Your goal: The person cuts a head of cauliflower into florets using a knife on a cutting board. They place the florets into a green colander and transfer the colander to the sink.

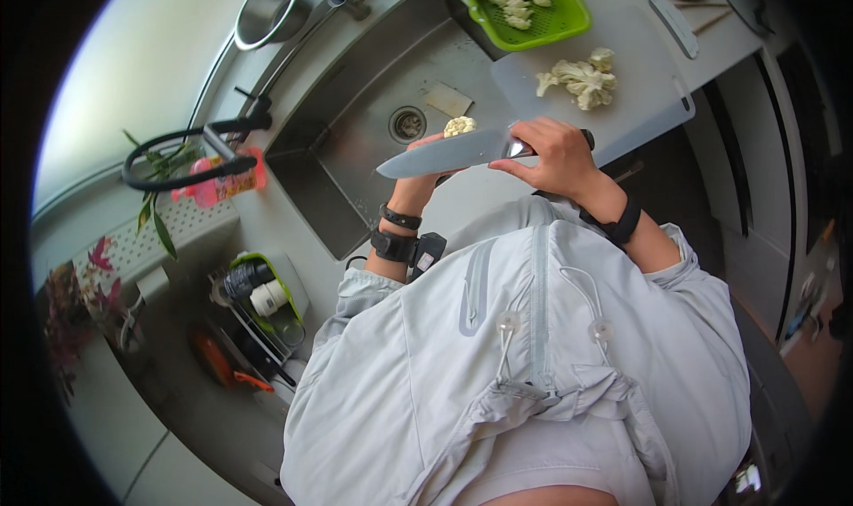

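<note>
My right hand (556,156) grips the handle of a broad kitchen knife (450,153), its blade pointing left over my left hand. Behind the blade, my left hand (418,185) holds a small cauliflower floret (460,127) near the front edge of the sink; most of its fingers are hidden by the blade. Larger cauliflower pieces (585,83) lie on a translucent white cutting board (640,59) to the right. Beyond the board, a green plastic colander (578,23) holds several cut florets (516,3).
A stainless steel sink (360,79) with a drain (407,125) lies ahead, a pale flat piece (450,99) inside it. A metal pot (266,11) and black-hosed faucet (193,186) stand at the left. A white-bladed knife (673,27) rests on the right counter.
</note>
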Demonstrator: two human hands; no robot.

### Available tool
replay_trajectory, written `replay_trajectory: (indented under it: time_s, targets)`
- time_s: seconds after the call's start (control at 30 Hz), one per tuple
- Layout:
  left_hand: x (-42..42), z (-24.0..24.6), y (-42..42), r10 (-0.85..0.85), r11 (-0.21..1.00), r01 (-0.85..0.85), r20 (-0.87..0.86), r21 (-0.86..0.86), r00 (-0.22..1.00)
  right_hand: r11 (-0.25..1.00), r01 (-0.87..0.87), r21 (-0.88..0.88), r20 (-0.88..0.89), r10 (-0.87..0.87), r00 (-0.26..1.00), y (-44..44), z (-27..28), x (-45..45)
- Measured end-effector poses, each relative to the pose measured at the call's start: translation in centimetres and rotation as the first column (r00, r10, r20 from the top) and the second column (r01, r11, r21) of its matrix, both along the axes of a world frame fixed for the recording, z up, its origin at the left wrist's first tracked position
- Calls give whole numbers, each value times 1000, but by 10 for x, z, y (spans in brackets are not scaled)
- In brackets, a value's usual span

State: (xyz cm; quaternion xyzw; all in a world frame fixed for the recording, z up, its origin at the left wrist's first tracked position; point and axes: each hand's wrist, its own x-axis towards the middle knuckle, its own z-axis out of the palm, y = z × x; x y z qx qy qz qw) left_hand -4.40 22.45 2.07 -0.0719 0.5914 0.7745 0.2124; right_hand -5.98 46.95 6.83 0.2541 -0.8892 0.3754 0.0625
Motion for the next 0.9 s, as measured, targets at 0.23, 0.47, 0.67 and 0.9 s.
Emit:
replay_trajectory:
  time_s: [0.23, 0.47, 0.67, 0.9]
  targets:
    - [29, 6, -42, 49, 995, -56, 81, 87, 996, 973, -216, 80, 11, 215, 976, -44, -1, -8]
    - [49, 14, -60, 165, 985, -166, 34, 44, 986, 935, -333, 126, -12, 337, 942, -72, 0, -15]
    - [51, 25, -71, 331, 944, -325, 198, -63, 923, 945, -285, 159, 33, 283, 959, -79, -8, -36]
    - [49, 17, -79, 230, 964, -187, 240, -188, 943, 956, -232, 177, 184, 200, 962, -82, -4, -52]
